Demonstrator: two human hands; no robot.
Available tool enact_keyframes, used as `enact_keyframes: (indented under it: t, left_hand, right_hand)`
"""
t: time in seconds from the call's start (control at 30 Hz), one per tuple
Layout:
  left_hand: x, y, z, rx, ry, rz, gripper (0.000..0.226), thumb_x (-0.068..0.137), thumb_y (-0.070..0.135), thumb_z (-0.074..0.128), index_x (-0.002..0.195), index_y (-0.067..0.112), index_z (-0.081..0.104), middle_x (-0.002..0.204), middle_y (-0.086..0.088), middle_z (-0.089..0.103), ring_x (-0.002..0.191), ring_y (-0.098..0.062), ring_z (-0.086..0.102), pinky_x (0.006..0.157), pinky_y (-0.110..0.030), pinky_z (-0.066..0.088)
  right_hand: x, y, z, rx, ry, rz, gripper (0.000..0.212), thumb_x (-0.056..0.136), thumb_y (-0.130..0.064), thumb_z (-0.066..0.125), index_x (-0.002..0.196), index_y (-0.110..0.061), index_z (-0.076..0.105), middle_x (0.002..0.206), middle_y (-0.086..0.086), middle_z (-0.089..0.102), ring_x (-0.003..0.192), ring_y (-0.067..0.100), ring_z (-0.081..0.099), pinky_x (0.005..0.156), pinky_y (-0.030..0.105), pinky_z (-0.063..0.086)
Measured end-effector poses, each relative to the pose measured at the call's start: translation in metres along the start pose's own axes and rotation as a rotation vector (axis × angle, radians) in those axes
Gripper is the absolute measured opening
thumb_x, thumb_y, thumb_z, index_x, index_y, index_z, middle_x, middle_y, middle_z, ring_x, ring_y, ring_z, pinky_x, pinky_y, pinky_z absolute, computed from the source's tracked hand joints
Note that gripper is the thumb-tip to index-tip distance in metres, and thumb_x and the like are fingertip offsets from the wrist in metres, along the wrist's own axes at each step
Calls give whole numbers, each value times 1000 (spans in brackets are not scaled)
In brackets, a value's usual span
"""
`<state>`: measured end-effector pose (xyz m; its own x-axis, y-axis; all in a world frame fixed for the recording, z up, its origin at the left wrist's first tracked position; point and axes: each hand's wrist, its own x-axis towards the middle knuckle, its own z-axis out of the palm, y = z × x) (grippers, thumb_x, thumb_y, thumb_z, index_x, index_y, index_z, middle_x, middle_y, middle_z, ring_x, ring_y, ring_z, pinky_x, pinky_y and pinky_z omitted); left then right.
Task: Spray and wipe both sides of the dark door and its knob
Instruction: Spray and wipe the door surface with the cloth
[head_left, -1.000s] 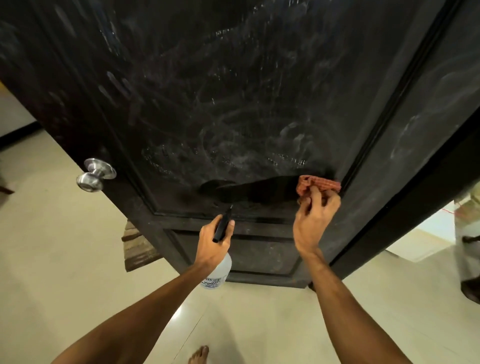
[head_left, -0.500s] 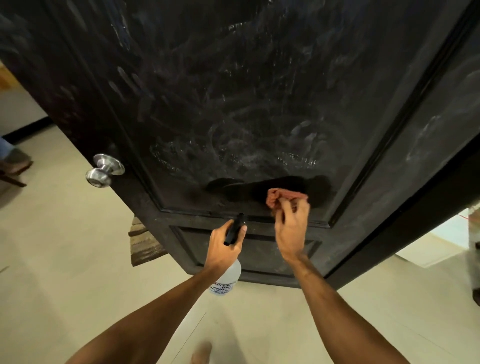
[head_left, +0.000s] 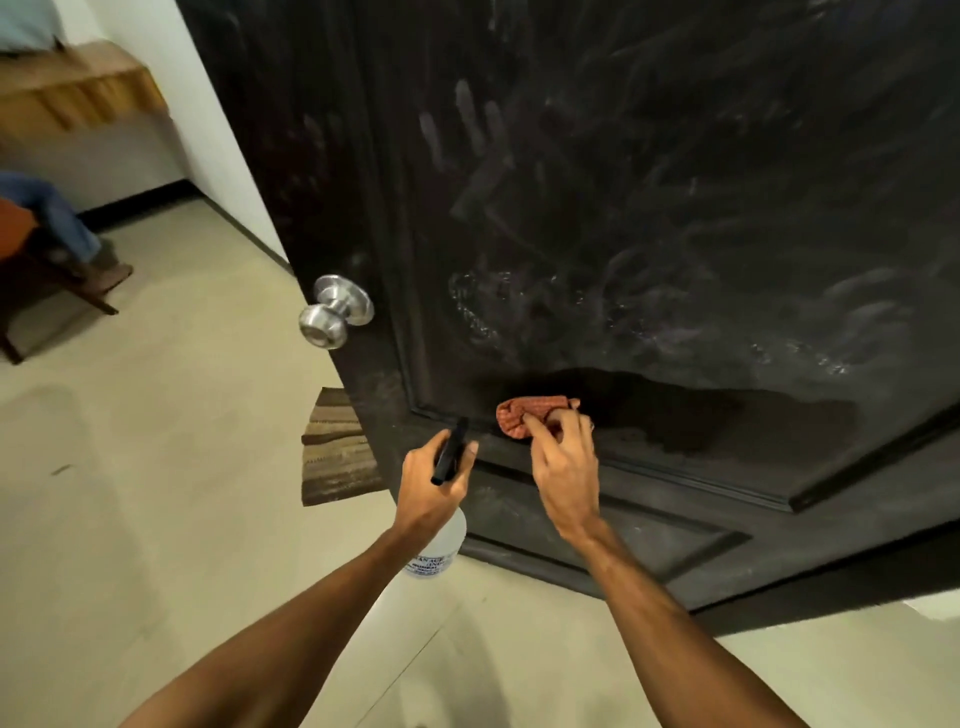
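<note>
Leftward across the smeared dark door (head_left: 675, 208) my right grip (head_left: 563, 467) has slid, pinching the red cloth (head_left: 530, 414) on the panel's wiped streak (head_left: 727, 415). My left grip (head_left: 431, 483) curls round the spray bottle (head_left: 439, 545). Steel knob (head_left: 332, 312) left, over pale floor (head_left: 156, 467), striped mat (head_left: 332, 447).

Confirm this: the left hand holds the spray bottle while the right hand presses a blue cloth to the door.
Wrong colour: the head view shows the cloth in the right hand is reddish-orange, not blue. The rest stands.
</note>
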<state>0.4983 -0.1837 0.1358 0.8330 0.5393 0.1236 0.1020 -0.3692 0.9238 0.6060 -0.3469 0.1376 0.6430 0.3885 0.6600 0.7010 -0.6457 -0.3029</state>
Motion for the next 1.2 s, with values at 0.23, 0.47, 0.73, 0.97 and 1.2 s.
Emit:
enact_keyframes:
  t: [0.23, 0.47, 0.73, 0.97, 1.2]
  left_hand:
    - [9, -37, -38, -51, 41, -2, 16, 100, 32, 71, 92, 19, 65, 71, 1, 65, 65, -26, 64, 59, -48, 55]
    - [25, -65, -64, -64, 99, 36, 15, 100, 29, 71, 93, 17, 65, 72, -3, 65, 63, -24, 63, 57, -44, 54]
    - [28, -94, -96, -51, 203, 63, 24, 99, 45, 66, 100, 21, 68, 81, 3, 70, 72, -17, 68, 67, -47, 60]
    - [37, -131, -111, -29, 258, 97, 21, 99, 47, 66, 108, 28, 68, 87, 6, 72, 77, -15, 71, 68, -45, 62]
    - [37, -130, -111, -31, 276, 120, 8, 98, 41, 67, 104, 37, 65, 87, -1, 73, 77, -21, 70, 68, -46, 61]
  right_hand:
    - [30, -43, 36, -28, 53, -139, 32, 88, 6, 69, 117, -7, 73, 111, 14, 50, 92, 34, 49, 82, 45, 50]
    - [52, -76, 69, -8, 41, -172, 29, 92, 3, 63, 118, -6, 72, 110, 18, 58, 95, 34, 50, 88, 44, 45]
    - [49, -102, 119, -74, -473, -393, 59, 100, -31, 20, 141, -10, 57, 148, 18, 46, 140, 37, 38, 115, 54, 38]
    - [68, -144, 161, 21, -401, -488, 41, 95, -3, 62, 136, -3, 59, 131, 15, 55, 114, 32, 51, 92, 44, 53]
    - [100, -129, 142, -46, -206, -483, 37, 94, -10, 57, 130, -7, 64, 137, 16, 52, 121, 32, 43, 102, 40, 39]
